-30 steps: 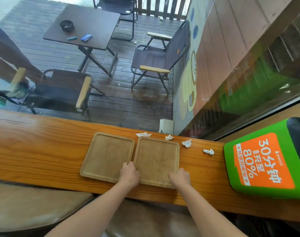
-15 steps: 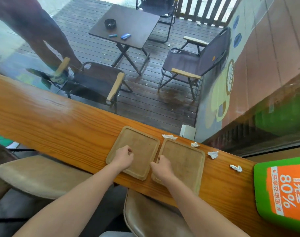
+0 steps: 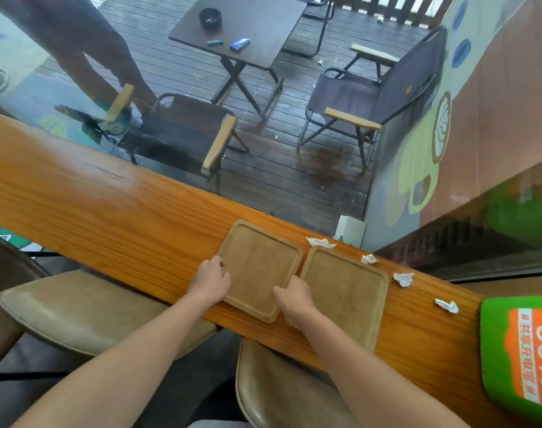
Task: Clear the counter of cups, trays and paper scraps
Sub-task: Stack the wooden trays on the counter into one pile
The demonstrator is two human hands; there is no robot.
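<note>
On the wooden counter (image 3: 115, 217) by the window I see two square wooden trays side by side, edges touching: the left tray (image 3: 258, 270) and the right tray (image 3: 346, 288). My left hand (image 3: 209, 281) curls its fingers over the left tray's left rim, and my right hand (image 3: 294, 299) closes on that tray's right rim, where the two meet. Four crumpled paper scraps (image 3: 403, 278) lie beside the right tray's far and right edges. Further right stands a green and orange box (image 3: 522, 350); two tan stools (image 3: 87, 310) sit below the counter.
</note>
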